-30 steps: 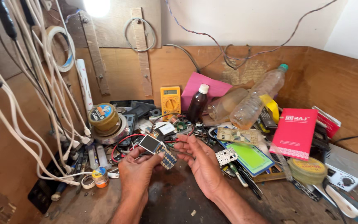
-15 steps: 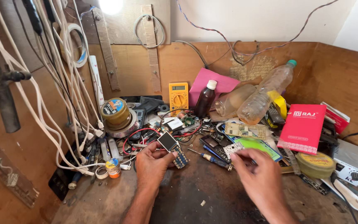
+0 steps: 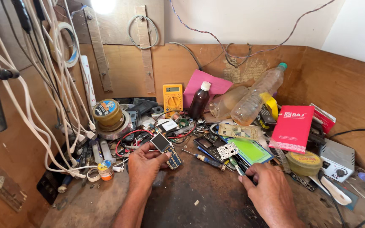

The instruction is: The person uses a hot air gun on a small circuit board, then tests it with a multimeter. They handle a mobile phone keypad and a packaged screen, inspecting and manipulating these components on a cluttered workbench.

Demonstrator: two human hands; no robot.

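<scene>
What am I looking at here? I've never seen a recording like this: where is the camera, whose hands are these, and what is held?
The camera sits on a person's head and looks down at their own bare hands over a cluttered wooden workbench. The left hand holds a small phone circuit board with a screen. The right hand rests among small tools at the pile's edge; whether it grips anything cannot be told. Behind lie a yellow multimeter, a dark brown bottle, clear plastic bottles, a pink box, a screwdriver and hanging white cables.

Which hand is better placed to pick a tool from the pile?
Right. The right hand already rests at the tools beside the green card; the left hand is occupied holding the phone board.
</scene>
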